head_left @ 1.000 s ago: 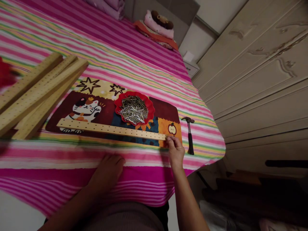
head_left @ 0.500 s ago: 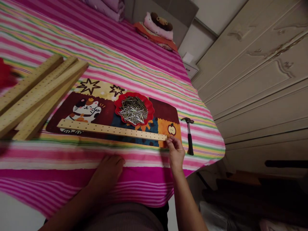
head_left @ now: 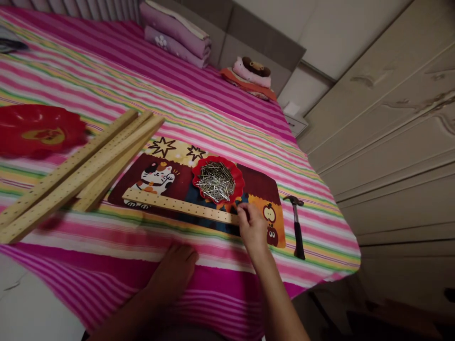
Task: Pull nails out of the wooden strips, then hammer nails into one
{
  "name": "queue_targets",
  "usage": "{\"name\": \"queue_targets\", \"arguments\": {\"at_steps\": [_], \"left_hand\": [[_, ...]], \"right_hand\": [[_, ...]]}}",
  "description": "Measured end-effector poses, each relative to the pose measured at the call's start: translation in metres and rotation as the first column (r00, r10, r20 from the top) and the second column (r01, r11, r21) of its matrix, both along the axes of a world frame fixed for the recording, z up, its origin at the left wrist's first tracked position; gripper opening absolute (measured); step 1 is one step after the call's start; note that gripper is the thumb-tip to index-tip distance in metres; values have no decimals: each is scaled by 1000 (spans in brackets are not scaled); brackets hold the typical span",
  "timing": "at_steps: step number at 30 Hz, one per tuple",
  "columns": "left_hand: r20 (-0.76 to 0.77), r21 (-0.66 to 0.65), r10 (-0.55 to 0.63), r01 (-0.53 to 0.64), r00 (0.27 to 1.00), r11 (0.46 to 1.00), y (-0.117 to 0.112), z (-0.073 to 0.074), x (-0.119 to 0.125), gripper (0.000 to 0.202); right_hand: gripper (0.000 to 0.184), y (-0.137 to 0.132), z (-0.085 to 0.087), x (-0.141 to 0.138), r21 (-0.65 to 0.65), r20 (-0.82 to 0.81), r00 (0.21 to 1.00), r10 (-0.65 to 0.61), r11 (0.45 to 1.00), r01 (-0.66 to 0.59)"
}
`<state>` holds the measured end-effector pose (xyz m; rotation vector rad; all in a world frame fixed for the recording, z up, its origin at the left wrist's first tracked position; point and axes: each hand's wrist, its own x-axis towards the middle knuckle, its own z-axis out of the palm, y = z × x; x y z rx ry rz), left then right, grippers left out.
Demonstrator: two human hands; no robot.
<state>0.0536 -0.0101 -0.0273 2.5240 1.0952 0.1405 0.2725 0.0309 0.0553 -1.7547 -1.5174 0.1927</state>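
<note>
A pale wooden strip [head_left: 181, 206] with rows of dark holes lies across the patterned mat [head_left: 277, 189]. My right hand [head_left: 253, 227] is over the strip's right end and covers it. Its thumb and fingertips are drawn together in a pinch, and I cannot make out what is between them. Just beyond the fingertips, on the mat, sits a red scalloped bowl [head_left: 241, 182] heaped with metal nails [head_left: 216, 181]. My left hand [head_left: 174, 267] rests on the bedspread [head_left: 220, 255] near the front edge, apart from the strip, fingers low and holding nothing visible.
A claw hammer [head_left: 297, 232] lies right of the mat. Several more drilled wooden strips [head_left: 81, 175] are piled at left, beside a large red dish [head_left: 39, 132]. Folded bedding [head_left: 177, 35] sits at the back; wardrobe doors [head_left: 398, 132] stand beyond the bed's right edge.
The view has shifted, showing more of the red dish. My right hand has moved left and away from me across the mat, from the strip's end to over it. My left hand stays on the bedspread.
</note>
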Motion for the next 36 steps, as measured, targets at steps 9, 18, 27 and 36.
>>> {"name": "queue_targets", "arguments": {"at_steps": [9,18,27,36], "left_hand": [[15,-4,4,-4,1000,1000,-2,-3,2,17],[37,8,18,-18,999,1000,-2,-5,2,15],[0,-28,15,-15,1000,999,1,-5,2,16],[-27,-25,2,-2,1000,1000,1,0,2,20]], "right_hand": [[22,65,23,-24,-342,513,856,60,929,140],[20,71,26,-18,-340,93,994,-50,937,79],[14,57,16,-11,-234,-509,851,-128,972,6],[18,10,26,-6,-198,-786,598,-158,980,0]]}}
